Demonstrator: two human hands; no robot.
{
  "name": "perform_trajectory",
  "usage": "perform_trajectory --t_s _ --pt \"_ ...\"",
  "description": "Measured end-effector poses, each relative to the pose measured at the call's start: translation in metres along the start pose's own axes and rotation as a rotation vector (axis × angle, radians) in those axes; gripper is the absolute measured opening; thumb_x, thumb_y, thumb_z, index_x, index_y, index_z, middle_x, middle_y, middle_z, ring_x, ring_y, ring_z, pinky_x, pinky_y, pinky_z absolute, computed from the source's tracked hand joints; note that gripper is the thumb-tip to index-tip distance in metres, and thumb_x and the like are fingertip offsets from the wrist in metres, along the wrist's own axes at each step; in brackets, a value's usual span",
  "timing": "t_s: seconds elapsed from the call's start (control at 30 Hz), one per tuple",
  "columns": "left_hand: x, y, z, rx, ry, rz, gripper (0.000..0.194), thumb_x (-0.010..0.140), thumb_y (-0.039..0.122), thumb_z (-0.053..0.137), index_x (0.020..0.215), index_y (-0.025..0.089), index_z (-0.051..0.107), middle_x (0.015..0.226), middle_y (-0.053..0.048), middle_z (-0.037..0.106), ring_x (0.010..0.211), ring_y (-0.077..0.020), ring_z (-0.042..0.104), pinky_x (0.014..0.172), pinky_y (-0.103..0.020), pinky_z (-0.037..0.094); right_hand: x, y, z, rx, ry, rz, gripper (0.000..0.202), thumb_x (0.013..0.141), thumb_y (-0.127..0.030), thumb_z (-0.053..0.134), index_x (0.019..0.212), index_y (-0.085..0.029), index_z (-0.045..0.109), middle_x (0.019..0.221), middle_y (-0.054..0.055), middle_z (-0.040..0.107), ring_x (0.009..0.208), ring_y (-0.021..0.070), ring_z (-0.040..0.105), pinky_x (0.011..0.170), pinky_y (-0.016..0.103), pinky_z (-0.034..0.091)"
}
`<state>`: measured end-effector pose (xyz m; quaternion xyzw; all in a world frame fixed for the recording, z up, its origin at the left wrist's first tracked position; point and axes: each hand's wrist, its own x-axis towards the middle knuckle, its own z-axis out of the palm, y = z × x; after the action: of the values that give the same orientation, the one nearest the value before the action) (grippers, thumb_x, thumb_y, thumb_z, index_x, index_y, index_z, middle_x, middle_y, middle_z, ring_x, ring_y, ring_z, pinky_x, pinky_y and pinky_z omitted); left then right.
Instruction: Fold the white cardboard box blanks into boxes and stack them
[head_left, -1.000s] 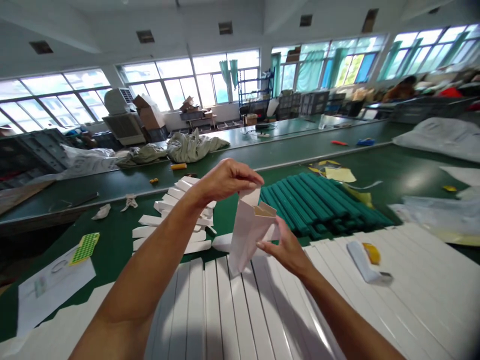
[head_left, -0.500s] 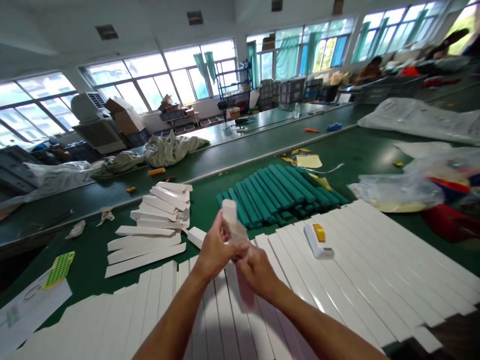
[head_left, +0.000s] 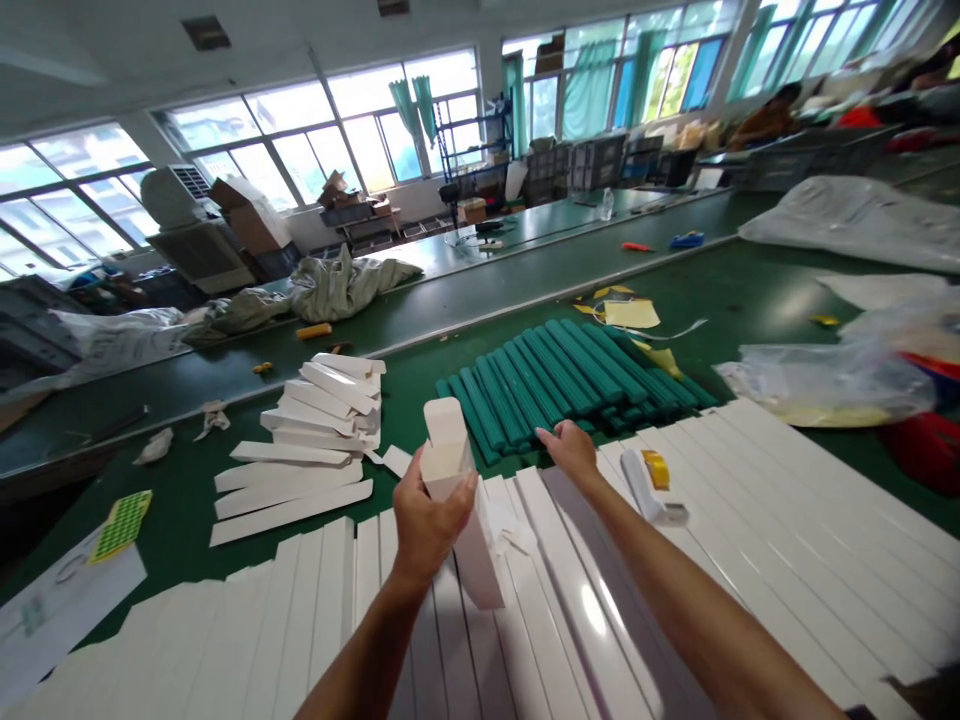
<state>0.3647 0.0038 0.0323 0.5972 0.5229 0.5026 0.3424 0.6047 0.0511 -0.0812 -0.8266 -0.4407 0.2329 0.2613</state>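
Observation:
My left hand is wrapped round a long white box, whose top end stands open with its flap raised. Near the close edge of a pile of green ribbed sticks is my right hand, fingers partly extended and nothing visible between them. Closed white boxes lie side by side under and around both arms. A white tape dispenser with yellow tape rests on them, right of my right hand. Flat white cartons are piled to the left.
Across the green table runs a raised pale edge. Clear plastic bags lie at the right, a yellow paper behind the sticks, and a green dotted sheet at the left. A person is in the far background.
My right hand has left the white box and moved right and up to the green sticks. The box in my left hand now shows its open top and raised flap clearly.

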Motion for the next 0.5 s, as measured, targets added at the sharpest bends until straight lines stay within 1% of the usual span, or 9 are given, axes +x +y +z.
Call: perform_trajectory --t_s 0.07,0.13,0.27,0.33,0.37,0.4,0.43,0.47,0.5 --pt "0.001 -0.006 0.001 -0.007 0.038 -0.002 0.049 0.063 0.039 0.073 0.102 0.011 0.066 0.080 -0.005 0.070 0.065 -0.0166 0.064 0.058 -0.024 0.054 0.020 -0.005 0.011 -0.092 0.020 0.064 0.055 0.084 -0.050 0.061 0.110 -0.001 0.062 0.108 0.029 0.067 0.104 0.0367 0.064 0.084 0.039 0.048" --pt "0.002 -0.011 0.001 -0.032 0.044 -0.004 0.049 0.063 0.040 0.073 0.102 0.012 0.065 0.080 -0.005 0.070 0.064 -0.0165 0.065 0.058 -0.024 0.054 0.031 -0.009 0.022 -0.166 0.021 0.106 0.057 0.082 -0.052 0.064 0.107 -0.001 0.064 0.107 0.029 0.067 0.103 0.0375 0.065 0.082 0.039 0.049" --pt "0.004 -0.019 -0.004 -0.032 0.051 0.024 0.046 0.063 0.036 0.073 0.101 0.012 0.065 0.080 -0.005 0.070 0.062 -0.0162 0.065 0.057 -0.024 0.056 0.032 -0.018 0.040 -0.279 0.056 0.136 0.048 0.087 -0.046 0.061 0.106 -0.002 0.066 0.107 0.028 0.068 0.102 0.0366 0.067 0.080 0.038 0.050" --pt "0.005 -0.022 -0.005 -0.017 0.071 0.061 0.049 0.062 0.033 0.074 0.105 0.012 0.063 0.084 -0.006 0.070 0.066 -0.0172 0.066 0.060 -0.024 0.057 0.027 -0.027 0.039 -0.319 0.075 0.121 0.044 0.088 -0.041 0.061 0.104 -0.001 0.066 0.103 0.028 0.069 0.100 0.0367 0.068 0.078 0.039 0.051" --pt "0.006 -0.024 -0.006 -0.013 0.080 0.086 0.054 0.062 0.032 0.074 0.111 0.012 0.062 0.089 -0.007 0.070 0.071 -0.0182 0.067 0.063 -0.025 0.058 0.023 -0.032 0.033 -0.336 0.090 0.105 0.043 0.089 -0.040 0.060 0.104 0.000 0.066 0.102 0.028 0.069 0.099 0.0366 0.068 0.077 0.039 0.050" --pt "0.006 -0.025 -0.006 -0.014 0.088 0.117 0.061 0.062 0.031 0.073 0.118 0.012 0.058 0.095 -0.009 0.070 0.076 -0.0191 0.068 0.066 -0.026 0.058 0.019 -0.038 0.022 -0.351 0.110 0.085 0.043 0.090 -0.039 0.059 0.105 0.001 0.065 0.102 0.029 0.069 0.099 0.0365 0.068 0.077 0.039 0.050" --pt "0.006 -0.026 -0.007 -0.022 0.090 0.150 0.070 0.063 0.030 0.073 0.127 0.012 0.053 0.101 -0.010 0.069 0.079 -0.0195 0.068 0.068 -0.026 0.059 0.014 -0.043 0.006 -0.365 0.136 0.062 0.044 0.091 -0.040 0.059 0.107 0.001 0.064 0.103 0.029 0.068 0.100 0.0361 0.068 0.078 0.039 0.049" --pt "0.007 -0.027 -0.007 -0.039 0.084 0.183 0.080 0.064 0.030 0.073 0.136 0.012 0.044 0.104 -0.010 0.068 0.080 -0.0190 0.068 0.067 -0.026 0.059 0.008 -0.048 -0.016 -0.373 0.173 0.036 0.047 0.092 -0.041 0.058 0.110 0.002 0.062 0.104 0.030 0.068 0.101 0.0357 0.067 0.078 0.039 0.049" --pt "0.007 -0.028 -0.007 -0.057 0.069 0.216 0.087 0.066 0.029 0.072 0.143 0.012 0.035 0.105 -0.010 0.068 0.078 -0.0182 0.068 0.065 -0.025 0.059 0.001 -0.051 -0.042 -0.376 0.212 0.013 0.049 0.093 -0.043 0.056 0.113 0.001 0.060 0.106 0.029 0.067 0.102 0.0347 0.066 0.079 0.039 0.048"
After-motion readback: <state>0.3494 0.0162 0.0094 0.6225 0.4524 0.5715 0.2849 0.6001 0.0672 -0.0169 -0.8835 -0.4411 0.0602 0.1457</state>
